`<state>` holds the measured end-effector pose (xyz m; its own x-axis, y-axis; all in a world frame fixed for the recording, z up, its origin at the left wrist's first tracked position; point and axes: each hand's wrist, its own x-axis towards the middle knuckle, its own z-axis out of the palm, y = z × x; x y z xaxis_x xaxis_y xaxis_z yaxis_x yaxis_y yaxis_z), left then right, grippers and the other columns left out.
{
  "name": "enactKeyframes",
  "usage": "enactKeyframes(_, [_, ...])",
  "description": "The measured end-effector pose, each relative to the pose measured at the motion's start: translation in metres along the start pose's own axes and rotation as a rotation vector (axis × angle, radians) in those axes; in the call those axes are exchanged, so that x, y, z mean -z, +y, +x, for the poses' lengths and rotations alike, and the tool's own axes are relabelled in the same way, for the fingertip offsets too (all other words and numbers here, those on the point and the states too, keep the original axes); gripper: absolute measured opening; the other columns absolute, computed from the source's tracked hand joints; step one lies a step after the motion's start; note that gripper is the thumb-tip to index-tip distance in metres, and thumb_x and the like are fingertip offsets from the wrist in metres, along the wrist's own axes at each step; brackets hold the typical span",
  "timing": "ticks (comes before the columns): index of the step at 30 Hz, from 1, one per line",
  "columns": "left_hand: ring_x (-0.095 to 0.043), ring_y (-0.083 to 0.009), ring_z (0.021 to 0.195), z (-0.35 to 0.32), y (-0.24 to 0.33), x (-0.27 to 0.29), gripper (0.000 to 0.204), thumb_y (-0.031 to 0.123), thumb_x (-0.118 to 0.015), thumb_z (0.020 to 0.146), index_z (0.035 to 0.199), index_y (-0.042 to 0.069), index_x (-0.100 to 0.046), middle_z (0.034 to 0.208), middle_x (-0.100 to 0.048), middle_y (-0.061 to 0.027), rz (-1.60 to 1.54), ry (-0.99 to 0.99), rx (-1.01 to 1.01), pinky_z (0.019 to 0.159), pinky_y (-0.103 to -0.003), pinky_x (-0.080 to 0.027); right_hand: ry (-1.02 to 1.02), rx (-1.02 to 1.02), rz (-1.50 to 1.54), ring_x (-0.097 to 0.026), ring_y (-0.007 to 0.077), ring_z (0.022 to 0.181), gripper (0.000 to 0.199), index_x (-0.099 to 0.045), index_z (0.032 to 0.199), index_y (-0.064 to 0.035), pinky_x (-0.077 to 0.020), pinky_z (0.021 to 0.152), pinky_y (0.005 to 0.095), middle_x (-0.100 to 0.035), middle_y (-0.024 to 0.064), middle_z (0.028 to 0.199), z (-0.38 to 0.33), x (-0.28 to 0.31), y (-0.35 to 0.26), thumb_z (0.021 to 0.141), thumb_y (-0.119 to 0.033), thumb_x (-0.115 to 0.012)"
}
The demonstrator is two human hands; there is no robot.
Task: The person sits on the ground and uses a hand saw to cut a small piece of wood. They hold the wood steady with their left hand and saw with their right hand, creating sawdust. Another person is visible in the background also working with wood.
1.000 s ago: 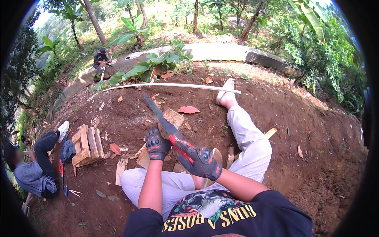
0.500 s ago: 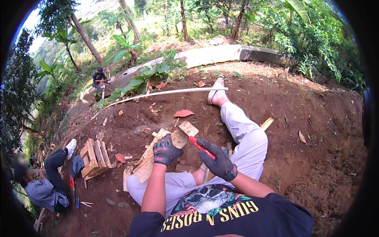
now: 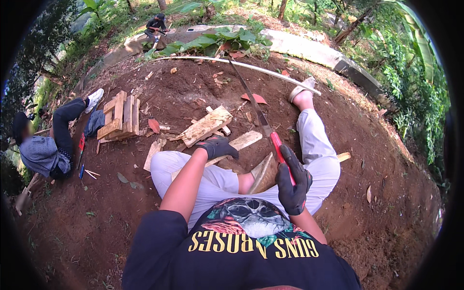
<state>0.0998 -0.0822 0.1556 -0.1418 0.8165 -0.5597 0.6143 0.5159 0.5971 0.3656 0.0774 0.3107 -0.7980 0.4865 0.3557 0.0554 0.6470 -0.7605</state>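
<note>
My right hand [image 3: 294, 181], in a black glove, is closed around the red handle of a handsaw [image 3: 261, 116]. Its long, narrow blade points forward and slightly left, lifted off the wood. A pale narrow board [image 3: 247, 140] slants over my left thigh, and my gloved left hand [image 3: 218, 147] grips it near the middle, its fingers partly hidden. Just beyond that hand lies a thicker rough wooden block [image 3: 208, 126], with a small strip of wood under it. Another wooden piece [image 3: 263, 174] stands by my bent foot.
A small slatted wooden stool [image 3: 120, 115] stands on the soil at left. Beside it sits a person [image 3: 46, 150] in a grey top, near a red-handled tool [image 3: 81, 145]. A long pale strip [image 3: 241, 64] lies ahead, before a low concrete wall [image 3: 309, 48]. Another person [image 3: 155, 28] sits farther back.
The saw has come away from the board's end and swung upright, with my right hand drawn back. The board now lies at a flatter slant under my left hand. My view has turned left.
</note>
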Motion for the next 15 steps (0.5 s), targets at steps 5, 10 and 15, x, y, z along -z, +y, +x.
enactKeyframes(5, [-0.076, -0.0328, 0.118, -0.007, 0.007, -0.002, 0.079, 0.071, -0.075, 0.080, 0.127, 0.009, -0.082, 0.127, -0.080, -0.0171, -0.109, -0.071, 0.294, 0.103, -0.043, -0.056, 0.072, -0.187, 0.145, -0.079, 0.0294, 0.111, 0.046, -0.068, 0.148, 0.0032, -0.0593, 0.097, 0.0400, -0.078, 0.0240, 0.132, 0.022, 0.026, 0.000, 0.107, -0.016, -0.061])
enactKeyframes(10, [-0.073, -0.0344, 0.121, -0.008, 0.008, 0.020, 0.069, 0.064, -0.071, 0.090, 0.128, 0.008, -0.078, 0.130, -0.077, -0.0196, -0.141, -0.075, 0.249, 0.105, -0.042, -0.053, 0.100, -0.279, 0.224, -0.071, 0.0273, 0.129, 0.047, -0.068, 0.149, 0.0041, -0.0523, 0.111, 0.0407, -0.074, 0.0223, 0.143, 0.019, 0.028, 0.023, 0.108, -0.017, -0.060])
enactKeyframes(15, [-0.066, -0.0392, 0.136, -0.010, -0.015, 0.042, 0.070, 0.063, -0.065, 0.100, 0.143, 0.009, -0.072, 0.144, -0.070, -0.0247, 0.070, 0.190, 0.187, 0.116, -0.046, -0.050, 0.139, -0.291, 0.220, -0.070, 0.0279, 0.130, 0.046, -0.068, 0.148, 0.0046, -0.0519, 0.112, 0.0408, -0.075, 0.0209, 0.142, 0.006, 0.019, 0.023, 0.108, -0.015, -0.061])
